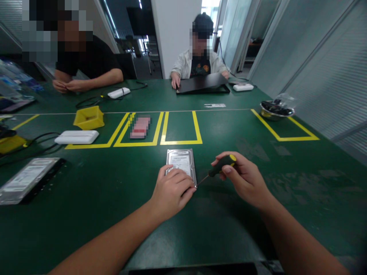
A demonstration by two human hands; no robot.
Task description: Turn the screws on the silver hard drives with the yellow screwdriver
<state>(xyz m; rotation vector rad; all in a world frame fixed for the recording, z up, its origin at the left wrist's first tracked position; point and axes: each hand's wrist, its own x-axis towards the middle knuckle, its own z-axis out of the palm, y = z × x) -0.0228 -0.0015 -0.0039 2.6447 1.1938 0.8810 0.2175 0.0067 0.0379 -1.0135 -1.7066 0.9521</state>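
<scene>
A silver hard drive (pixel 180 156) with a white label lies flat on the green table in front of me. My left hand (pixel 173 187) is closed over its near half, covering much of the label. The thumb and fingertips of that hand meet at the drive's near right corner; whether they pinch something small there I cannot make out. In my right hand (pixel 243 175) is a screwdriver (pixel 220 165) with a dark handle and a yellow end. Its thin shaft slants down to the left, and the tip reaches that same corner beside my left fingertips.
Another drive (pixel 30 179) lies on the left. Beyond stand a white power strip (pixel 77 137), a yellow bin (pixel 89 117), a pink pixelated item (pixel 140 127) and a metal bowl (pixel 276 110) of dark items. Across the table, one person (pixel 86 72) sits; another (pixel 199 61) handles a black panel (pixel 203 84).
</scene>
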